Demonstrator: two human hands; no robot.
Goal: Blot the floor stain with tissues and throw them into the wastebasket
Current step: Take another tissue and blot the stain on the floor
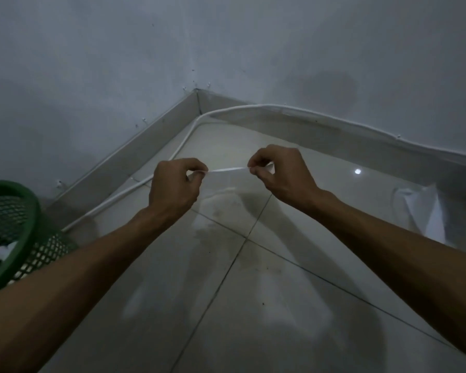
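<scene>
Both my hands up, pinching one tissue [223, 181] stretched between them: left hand [174, 188] clamped on one corner, right hand [276, 175] on other. Sheet hangs above stain [223, 211] near tile joint, not touching floor. Risk: thin sheet may tear if I pull tighter, or drift off stain when lowered. Wastebasket [16, 208], green mesh, at my left; white scrap inside, likely used tissue. White bag [425, 208] at right, contents unclear.

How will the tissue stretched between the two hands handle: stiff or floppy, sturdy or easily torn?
Probably floppy: the tissue hangs as a thin, see-through sheet below its pinched top edge. Likely very light, since the left hand and right hand use only fingertip grips. It probably tears easily.
</scene>
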